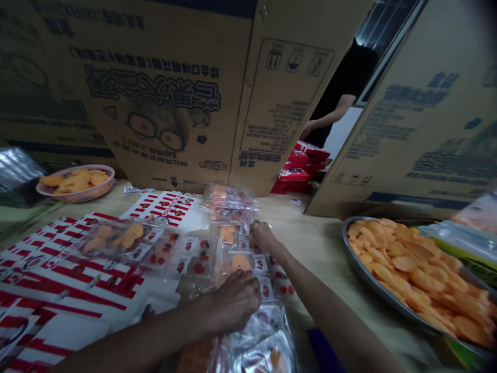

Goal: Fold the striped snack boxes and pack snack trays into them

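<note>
A row of clear plastic packets (pixel 240 262) runs away from me, with orange slices and small printed red-and-white sachets inside. My left hand (pixel 235 300) lies over the nearer packets, fingers curled onto the plastic; its fingertips are partly hidden. Farther up the row, my right hand (pixel 264 237) has its fingers closed at the right edge of a packet. A small stack of filled packets (pixel 229 199) sits at the far end. Left of the row, more packets (pixel 130 238) rest on printed red-and-white card. Shiny packets (pixel 260 342) lie closest to me.
Large cardboard boxes (pixel 171 140) wall off the back. A metal tray (pixel 345 235) of orange slices (pixel 411 264) stands right; a pink basket (pixel 77 196) of orange pieces stands left. Red-and-white cards (pixel 77 290) cover the left. Behind the gap, a person's arm (pixel 334 115) reaches toward red boxes (pixel 298 166).
</note>
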`<state>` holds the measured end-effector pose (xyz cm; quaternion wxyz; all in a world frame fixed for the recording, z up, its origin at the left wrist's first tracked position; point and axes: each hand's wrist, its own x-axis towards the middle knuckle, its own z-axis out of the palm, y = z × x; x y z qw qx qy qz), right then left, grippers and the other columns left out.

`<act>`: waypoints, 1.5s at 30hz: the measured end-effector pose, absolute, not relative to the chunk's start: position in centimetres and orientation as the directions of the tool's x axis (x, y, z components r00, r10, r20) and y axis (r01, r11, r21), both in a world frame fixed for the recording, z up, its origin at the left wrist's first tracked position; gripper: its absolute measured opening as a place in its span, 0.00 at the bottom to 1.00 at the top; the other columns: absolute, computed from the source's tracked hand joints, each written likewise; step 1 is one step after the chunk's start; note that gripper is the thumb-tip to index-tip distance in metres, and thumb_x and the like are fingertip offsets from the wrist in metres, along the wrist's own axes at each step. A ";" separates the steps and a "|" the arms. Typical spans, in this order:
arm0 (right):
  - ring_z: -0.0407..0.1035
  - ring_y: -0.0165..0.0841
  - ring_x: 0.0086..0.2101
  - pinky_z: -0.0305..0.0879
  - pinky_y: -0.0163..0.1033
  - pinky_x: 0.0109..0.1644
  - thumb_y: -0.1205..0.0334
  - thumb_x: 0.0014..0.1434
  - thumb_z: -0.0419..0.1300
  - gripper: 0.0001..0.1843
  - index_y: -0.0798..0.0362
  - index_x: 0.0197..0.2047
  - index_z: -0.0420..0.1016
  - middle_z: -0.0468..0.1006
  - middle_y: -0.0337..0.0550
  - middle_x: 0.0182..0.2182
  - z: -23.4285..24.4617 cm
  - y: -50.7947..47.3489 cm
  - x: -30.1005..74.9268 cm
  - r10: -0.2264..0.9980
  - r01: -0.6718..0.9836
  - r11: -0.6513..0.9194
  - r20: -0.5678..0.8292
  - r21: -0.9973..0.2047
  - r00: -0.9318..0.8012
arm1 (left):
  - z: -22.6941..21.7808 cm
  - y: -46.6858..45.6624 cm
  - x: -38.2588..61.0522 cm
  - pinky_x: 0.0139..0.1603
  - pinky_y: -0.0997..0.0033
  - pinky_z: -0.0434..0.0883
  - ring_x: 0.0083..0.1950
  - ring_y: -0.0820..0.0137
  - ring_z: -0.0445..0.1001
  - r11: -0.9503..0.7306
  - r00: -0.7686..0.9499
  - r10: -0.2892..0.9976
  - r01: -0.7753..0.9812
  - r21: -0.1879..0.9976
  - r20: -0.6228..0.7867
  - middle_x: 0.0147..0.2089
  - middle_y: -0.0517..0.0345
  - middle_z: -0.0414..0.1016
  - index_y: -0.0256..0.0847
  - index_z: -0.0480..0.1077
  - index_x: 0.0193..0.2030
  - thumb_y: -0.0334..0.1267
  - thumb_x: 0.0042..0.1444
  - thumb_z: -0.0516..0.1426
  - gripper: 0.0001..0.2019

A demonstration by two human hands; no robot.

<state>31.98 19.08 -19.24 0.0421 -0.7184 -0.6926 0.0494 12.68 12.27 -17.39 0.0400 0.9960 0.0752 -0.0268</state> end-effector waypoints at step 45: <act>0.67 0.35 0.35 0.56 0.39 0.45 0.76 0.55 0.53 0.11 0.58 0.29 0.75 0.74 0.49 0.31 -15.7 10.9 27.7 0.958 0.941 0.283 0.105 -0.187 -0.267 | -17.2 16.2 5.0 0.41 0.60 0.74 0.58 0.54 0.64 -0.935 0.958 0.275 0.245 -0.257 -0.087 0.62 0.39 0.62 0.40 0.66 0.55 0.26 0.56 0.52 0.20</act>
